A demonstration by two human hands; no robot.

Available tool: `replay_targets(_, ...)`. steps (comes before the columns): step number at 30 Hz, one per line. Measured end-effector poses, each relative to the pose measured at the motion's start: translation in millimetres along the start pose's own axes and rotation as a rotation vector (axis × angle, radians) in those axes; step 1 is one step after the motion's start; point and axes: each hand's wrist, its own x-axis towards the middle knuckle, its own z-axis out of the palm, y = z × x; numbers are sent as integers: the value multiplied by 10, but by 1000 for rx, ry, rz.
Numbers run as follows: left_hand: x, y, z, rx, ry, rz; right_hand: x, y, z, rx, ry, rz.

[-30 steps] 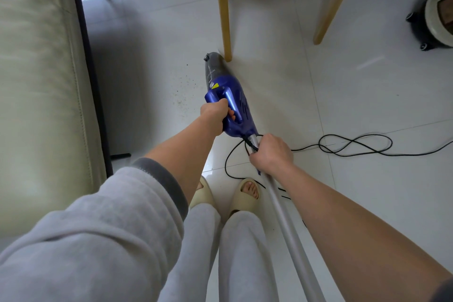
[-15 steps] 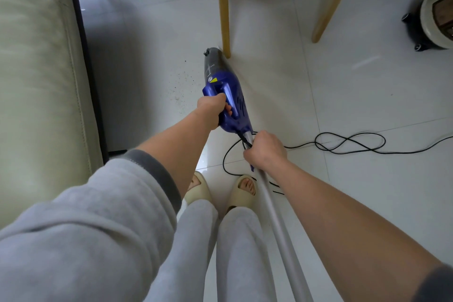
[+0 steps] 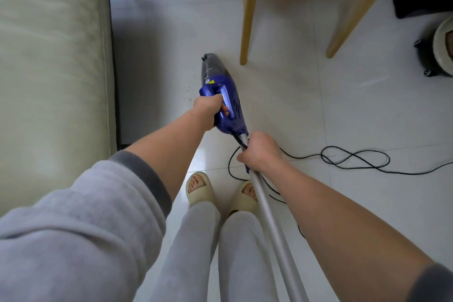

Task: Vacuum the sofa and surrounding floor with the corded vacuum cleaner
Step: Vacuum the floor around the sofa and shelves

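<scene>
A blue corded vacuum cleaner (image 3: pixel 221 91) with a grey dust cup points away from me over the white tiled floor (image 3: pixel 343 110). My left hand (image 3: pixel 208 108) grips its blue handle. My right hand (image 3: pixel 259 152) is closed around the top of the silver tube (image 3: pixel 277 235), which runs back past my legs. The black cord (image 3: pixel 355 159) leaves the body and loops on the tiles to the right. The cream sofa (image 3: pixel 49 68) fills the left side. Dark crumbs (image 3: pixel 188 88) lie on the floor just left of the vacuum body.
A wooden chair's legs (image 3: pixel 246 19) stand right ahead of the dust cup. A round black-and-cream wheeled appliance (image 3: pixel 438 51) sits at the right edge. My feet in beige slippers (image 3: pixel 199 190) stand under the tube. A dark sofa base strip (image 3: pixel 115 76) borders the floor.
The view has tilted slightly, so the chair legs and the sofa sit lower in the frame. Both hands keep the same grip on the vacuum, which has shifted little.
</scene>
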Motion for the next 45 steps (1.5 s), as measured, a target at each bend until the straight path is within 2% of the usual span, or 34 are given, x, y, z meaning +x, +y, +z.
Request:
replay_targets(8, 40, -108, -439, -110, 10, -25, -96, -319, 188, -48, -14, -65)
replay_targets(19, 22, -295, -886, -288, 50, -67, -189, -653, 361, -265, -16, -132)
replay_targets(30, 102, -517, -1445, -427, 111, -90, -266, -1059, 613, -368, -51, -225)
replay_targets(45, 47, -692, -1590, -415, 55, -184, -249, -1096, 683, -467, -57, -257)
